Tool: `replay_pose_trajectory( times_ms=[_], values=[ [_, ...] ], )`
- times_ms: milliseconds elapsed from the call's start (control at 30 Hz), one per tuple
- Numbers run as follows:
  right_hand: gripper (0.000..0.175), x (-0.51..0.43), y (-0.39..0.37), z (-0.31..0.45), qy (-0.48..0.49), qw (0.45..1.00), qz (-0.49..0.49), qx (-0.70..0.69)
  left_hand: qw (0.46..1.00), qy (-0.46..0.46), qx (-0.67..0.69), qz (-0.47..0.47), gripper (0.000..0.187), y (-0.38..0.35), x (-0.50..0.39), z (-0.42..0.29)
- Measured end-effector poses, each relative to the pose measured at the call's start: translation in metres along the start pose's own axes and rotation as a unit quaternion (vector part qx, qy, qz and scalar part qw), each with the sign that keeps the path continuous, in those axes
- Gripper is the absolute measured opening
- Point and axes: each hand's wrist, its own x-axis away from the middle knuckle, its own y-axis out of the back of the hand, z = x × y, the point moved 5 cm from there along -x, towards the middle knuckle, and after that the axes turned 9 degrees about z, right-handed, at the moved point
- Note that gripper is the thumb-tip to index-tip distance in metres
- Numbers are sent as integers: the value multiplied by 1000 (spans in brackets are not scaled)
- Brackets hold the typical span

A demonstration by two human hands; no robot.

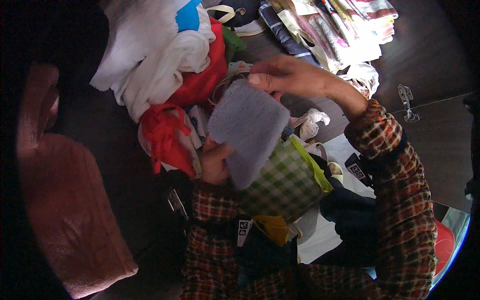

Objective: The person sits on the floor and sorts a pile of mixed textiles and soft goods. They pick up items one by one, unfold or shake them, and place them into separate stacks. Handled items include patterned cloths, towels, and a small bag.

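Observation:
A grey plush fabric piece (247, 123), roughly square at the top with a lower part hanging down, is held up in the middle of the view. My left hand (215, 161) grips its lower left edge. The thumb and fingers of my right hand (288, 77) pinch its upper corner; some fingertips are hidden behind it. Under and right of the fabric is a green-and-white checked bag (288, 180) with a bright green rim. A thin cord loop (217, 90) shows beside the fabric's upper left edge. To the left of it lies a red cloth bundle (167, 131).
White fluffy fabric (157, 75) is heaped over a red bag (202, 80) at the upper left. Folded textiles (333, 33) are stacked at the upper right. A knotted white plastic bag (311, 122) lies near a metal cabinet hinge (407, 103). Pinkish-brown fabric (71, 210) covers the left side.

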Motion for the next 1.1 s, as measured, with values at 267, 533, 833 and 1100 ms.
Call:
replay_pose_trajectory(
  times_ms=[267, 533, 833, 1100],
  values=[
    [50, -2, 4, 13, -2, 992, 3, 127, 975, -42, -196, -97, 52, -18, -17, -5],
    [51, 31, 62, 58, 64, 976, -114, -177, 873, -138, -434, -174, 51, -22, -20, -35],
    [35, 95, 83, 153, 288, 880, -211, 313, 988, 99, 52, -105, 53, -25, -30, 10],
    [54, 100, -54, 134, 129, 937, 272, -175, 977, 140, 157, 27, 54, -52, -43, 48]
  ],
)
